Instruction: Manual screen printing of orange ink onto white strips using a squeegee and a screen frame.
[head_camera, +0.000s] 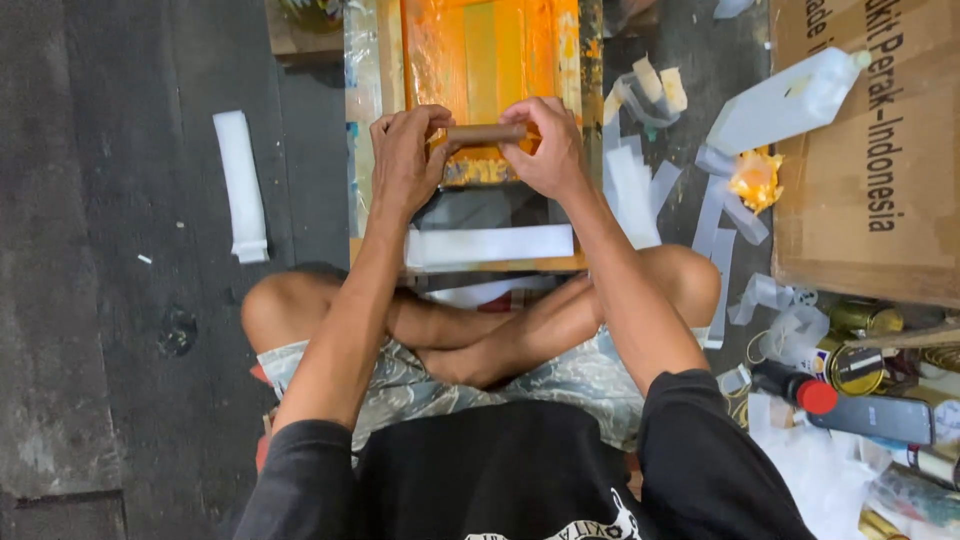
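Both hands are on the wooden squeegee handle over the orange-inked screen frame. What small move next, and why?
Probably draw the brown wooden squeegee handle toward the body: left hand and right hand grip its ends, and the orange-inked screen frame has uncovered mesh below it.

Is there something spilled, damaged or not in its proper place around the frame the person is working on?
Yes. Orange ink smears the frame unevenly where the left hand and right hand grip the wooden handle. White strips lie scattered over the floor, and an orange-stained rag sits crumpled among them.
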